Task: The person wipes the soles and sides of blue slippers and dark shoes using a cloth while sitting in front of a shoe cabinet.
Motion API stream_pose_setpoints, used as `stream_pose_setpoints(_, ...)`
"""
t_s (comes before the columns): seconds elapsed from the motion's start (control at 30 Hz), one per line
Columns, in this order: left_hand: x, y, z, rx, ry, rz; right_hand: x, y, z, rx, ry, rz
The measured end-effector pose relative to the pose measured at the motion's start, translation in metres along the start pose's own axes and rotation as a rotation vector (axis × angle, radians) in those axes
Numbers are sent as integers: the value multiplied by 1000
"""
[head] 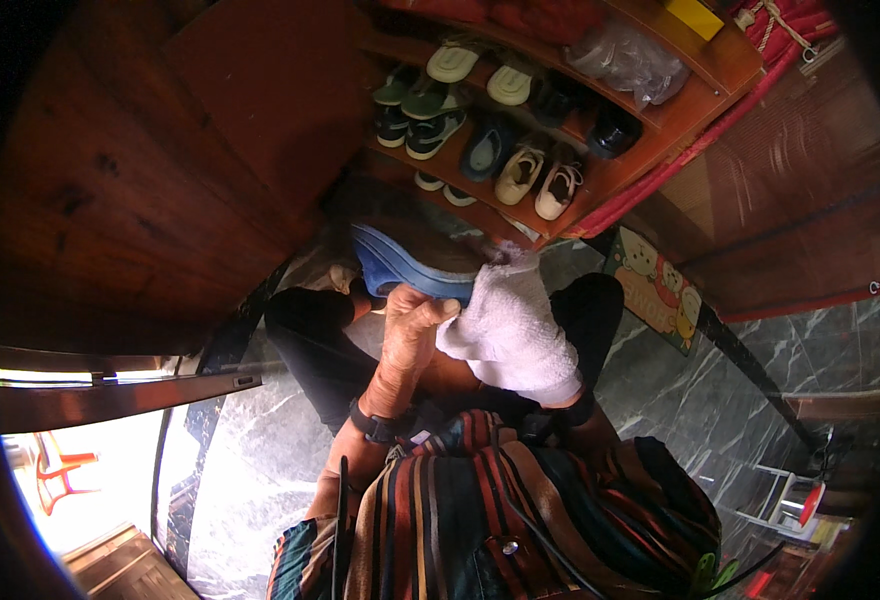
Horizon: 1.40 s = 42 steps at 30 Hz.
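A blue shoe or slipper point(414, 266) with a thick sole and a darker upper part is held up in front of me, between my body and the shoe rack. My left hand point(410, 330) grips its near end from below, the thumb against the sole's edge. A pale pinkish-white terry cloth point(511, 330) covers my right hand, whose fingers are hidden under it. The cloth touches the shoe's right end. Only the right wrist shows, below the cloth.
A wooden shoe rack point(654, 142) with several pairs of shoes stands ahead. Dark wooden panels point(147, 187) rise at the left. A printed doormat point(654, 289) lies on the grey marbled floor point(650, 390) at the right. A red stool point(811, 502) stands farther off.
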<state>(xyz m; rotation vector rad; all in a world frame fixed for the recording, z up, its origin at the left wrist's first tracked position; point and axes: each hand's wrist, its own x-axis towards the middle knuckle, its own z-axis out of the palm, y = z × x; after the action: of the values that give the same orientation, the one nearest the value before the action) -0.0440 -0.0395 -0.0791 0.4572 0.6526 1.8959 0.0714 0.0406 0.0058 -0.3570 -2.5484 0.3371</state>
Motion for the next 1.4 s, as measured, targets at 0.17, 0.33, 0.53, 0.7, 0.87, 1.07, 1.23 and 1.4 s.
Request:
stream_pose_setpoints(0.17,-3,-2,14,149,14,67,-16,21,26,2,12,113)
stream_pose_setpoints(0.33,-3,6,23,597,87,272,-33,12,25,144,-67,282)
stream_pose_setpoints(0.53,-4,-18,11,1176,207,617,-51,14,33,134,-525,349)
stream_pose_setpoints(0.7,-13,-26,5,1575,105,486,-55,12,35,80,-115,79)
stream_pose_setpoints(0.87,-16,-28,-5,972,145,399,-6,-3,0,194,-199,129)
stream_pose_setpoints(1.07,-7,-6,10,432,25,298,0,5,12,234,-66,205)
stream_pose_setpoints(1.23,-1,-15,11,310,152,264,-16,10,35,-189,-49,157)
stream_pose_setpoints(1.4,-10,-36,2,582,195,408,-40,4,47,-196,-133,15)
